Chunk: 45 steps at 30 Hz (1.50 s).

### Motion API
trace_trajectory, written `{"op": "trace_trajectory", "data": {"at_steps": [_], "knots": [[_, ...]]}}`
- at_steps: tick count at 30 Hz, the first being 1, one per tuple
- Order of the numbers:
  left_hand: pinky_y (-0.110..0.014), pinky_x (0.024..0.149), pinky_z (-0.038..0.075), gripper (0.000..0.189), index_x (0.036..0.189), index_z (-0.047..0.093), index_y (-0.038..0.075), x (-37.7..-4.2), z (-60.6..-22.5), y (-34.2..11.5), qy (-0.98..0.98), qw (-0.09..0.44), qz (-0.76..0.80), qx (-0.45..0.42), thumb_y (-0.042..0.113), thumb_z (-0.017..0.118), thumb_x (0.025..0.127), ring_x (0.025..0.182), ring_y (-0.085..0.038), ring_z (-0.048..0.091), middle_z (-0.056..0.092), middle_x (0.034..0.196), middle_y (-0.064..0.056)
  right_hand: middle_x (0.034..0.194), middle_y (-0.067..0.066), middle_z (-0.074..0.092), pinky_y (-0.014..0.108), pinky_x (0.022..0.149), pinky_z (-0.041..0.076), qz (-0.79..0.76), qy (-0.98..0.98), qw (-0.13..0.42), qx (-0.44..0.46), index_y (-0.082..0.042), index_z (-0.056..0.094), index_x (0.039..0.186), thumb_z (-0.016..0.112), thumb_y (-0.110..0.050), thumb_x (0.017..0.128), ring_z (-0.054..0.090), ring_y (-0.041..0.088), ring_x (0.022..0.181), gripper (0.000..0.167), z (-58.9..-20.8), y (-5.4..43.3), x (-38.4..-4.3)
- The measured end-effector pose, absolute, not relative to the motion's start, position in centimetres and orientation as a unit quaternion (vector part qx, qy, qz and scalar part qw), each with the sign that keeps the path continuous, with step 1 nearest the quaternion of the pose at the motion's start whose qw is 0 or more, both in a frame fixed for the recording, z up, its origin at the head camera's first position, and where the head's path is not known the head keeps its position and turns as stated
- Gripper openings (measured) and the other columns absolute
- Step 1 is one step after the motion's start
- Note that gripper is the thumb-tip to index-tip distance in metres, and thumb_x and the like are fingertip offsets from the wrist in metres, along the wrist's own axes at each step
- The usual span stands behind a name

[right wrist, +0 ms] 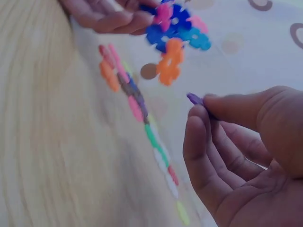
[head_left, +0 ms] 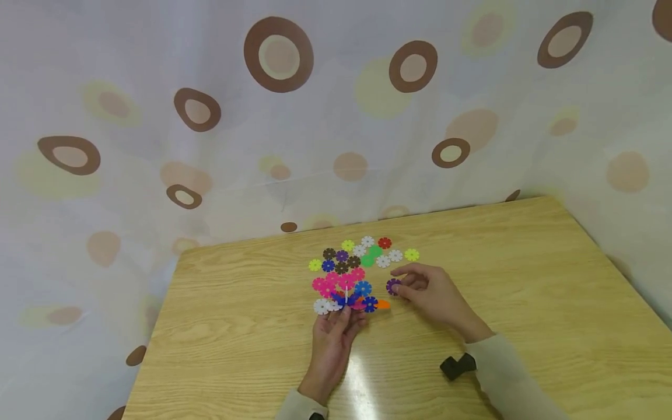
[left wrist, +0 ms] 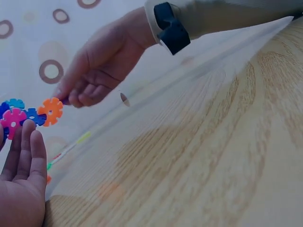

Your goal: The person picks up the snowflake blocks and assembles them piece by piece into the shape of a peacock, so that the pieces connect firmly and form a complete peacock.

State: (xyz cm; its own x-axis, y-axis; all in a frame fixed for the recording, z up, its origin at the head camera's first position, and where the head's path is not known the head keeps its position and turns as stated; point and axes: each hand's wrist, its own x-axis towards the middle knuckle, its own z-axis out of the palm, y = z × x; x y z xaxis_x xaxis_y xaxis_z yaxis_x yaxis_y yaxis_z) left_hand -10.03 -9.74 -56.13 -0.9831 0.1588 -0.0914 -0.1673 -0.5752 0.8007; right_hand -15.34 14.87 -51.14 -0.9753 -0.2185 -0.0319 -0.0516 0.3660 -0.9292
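My left hand (head_left: 331, 347) holds a joined cluster of notched snowflake discs (head_left: 370, 304) between thumb and fingers, above the table. Blue, light blue, pink and orange pieces slot into one another at angles. An orange disc (left wrist: 50, 112) stands out at the cluster's side facing my other hand. My right hand (head_left: 436, 294) pinches a single purple snowflake disc (head_left: 391, 286) between thumb and index finger. That disc appears nearly edge-on in the right wrist view, partly hidden by the fingertips. A small gap separates it from the orange piece in the head view.
Behind the cluster, several loose discs lie flat on the wooden table (head_left: 236, 326), among them pink (head_left: 318, 284), green (head_left: 375, 251), white (head_left: 395, 255), yellow (head_left: 412, 254) and red (head_left: 385, 242) ones. A patterned curtain (head_left: 336, 128) hangs along the table's back edge.
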Motion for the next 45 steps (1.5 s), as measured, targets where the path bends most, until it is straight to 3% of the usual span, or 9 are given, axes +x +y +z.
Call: {"op": "trace_trajectory", "data": {"at_steps": [4, 8, 14, 22, 36, 41, 45], "knots": [[-0.036, 0.105, 0.063, 0.021, 0.133, 0.057, 0.014, -10.0, -56.3, -9.7, 0.453, 0.09, 0.887, -0.002, 0.013, 0.059, 0.113, 0.108, -0.014, 0.078, 0.079, 0.112, 0.004, 0.094, 0.014, 0.081, 0.038, 0.074, 0.068, -0.588, 0.799, 0.091, -0.083, -0.001, 0.076, 0.12, 0.08, -0.01, 0.099, 0.08, 0.037, 0.084, 0.023, -50.3, 14.5, -15.0], [-0.036, 0.105, 0.063, 0.02, 0.132, 0.058, 0.016, -10.0, -56.5, -9.6, 0.458, 0.086, 0.885, 0.006, 0.012, 0.059, 0.113, 0.107, -0.014, 0.078, 0.08, 0.111, 0.004, 0.091, 0.012, 0.082, 0.042, 0.073, 0.068, -0.597, 0.794, 0.088, -0.072, -0.001, 0.077, 0.11, 0.083, -0.015, 0.098, 0.08, 0.037, 0.081, 0.019, -50.0, 13.7, -14.7], [-0.037, 0.104, 0.063, 0.021, 0.133, 0.058, 0.015, -10.1, -56.6, -9.5, 0.466, 0.081, 0.881, 0.018, 0.01, 0.059, 0.112, 0.107, -0.015, 0.079, 0.081, 0.112, 0.004, 0.09, 0.01, 0.083, 0.041, 0.07, 0.067, -0.593, 0.8, 0.075, -0.053, -0.003, 0.078, 0.104, 0.085, -0.015, 0.096, 0.08, 0.035, 0.079, 0.016, -50.2, 12.9, -14.2], [-0.039, 0.105, 0.063, 0.027, 0.138, 0.057, 0.011, -10.1, -56.5, -9.4, 0.487, 0.073, 0.87, 0.005, 0.008, 0.06, 0.111, 0.108, -0.015, 0.079, 0.081, 0.116, 0.003, 0.095, 0.018, 0.083, 0.039, 0.07, 0.068, -0.621, 0.779, 0.072, -0.043, 0.005, 0.076, 0.104, 0.083, -0.011, 0.097, 0.081, 0.029, 0.076, 0.018, -50.0, 12.3, -13.9], [-0.039, 0.105, 0.063, 0.024, 0.135, 0.058, 0.015, -10.0, -56.6, -9.5, 0.494, 0.061, 0.867, 0.017, 0.008, 0.058, 0.112, 0.108, -0.014, 0.078, 0.081, 0.117, 0.005, 0.097, 0.023, 0.082, 0.036, 0.066, 0.067, -0.647, 0.759, 0.058, -0.04, 0.009, 0.074, 0.102, 0.081, -0.002, 0.096, 0.078, 0.019, 0.07, 0.014, -50.7, 11.3, -13.7], [-0.038, 0.105, 0.063, 0.026, 0.138, 0.057, 0.01, -10.0, -56.6, -9.5, 0.488, 0.066, 0.87, 0.011, 0.012, 0.06, 0.113, 0.107, -0.014, 0.078, 0.08, 0.116, 0.003, 0.097, 0.013, 0.084, 0.03, 0.069, 0.065, -0.605, 0.794, 0.047, -0.044, 0.0, 0.079, 0.103, 0.081, -0.013, 0.099, 0.078, 0.019, 0.078, 0.014, -50.6, 11.6, -13.7], [-0.034, 0.103, 0.063, 0.021, 0.133, 0.061, 0.015, -10.0, -56.8, -9.5, 0.474, 0.071, 0.878, 0.011, 0.013, 0.059, 0.113, 0.104, -0.011, 0.077, 0.079, 0.111, 0.005, 0.094, 0.007, 0.083, 0.023, 0.071, 0.057, -0.549, 0.834, 0.008, -0.055, -0.006, 0.082, 0.106, 0.076, -0.022, 0.105, 0.075, 0.019, 0.081, 0.017, -50.8, 12.4, -14.4]]}}
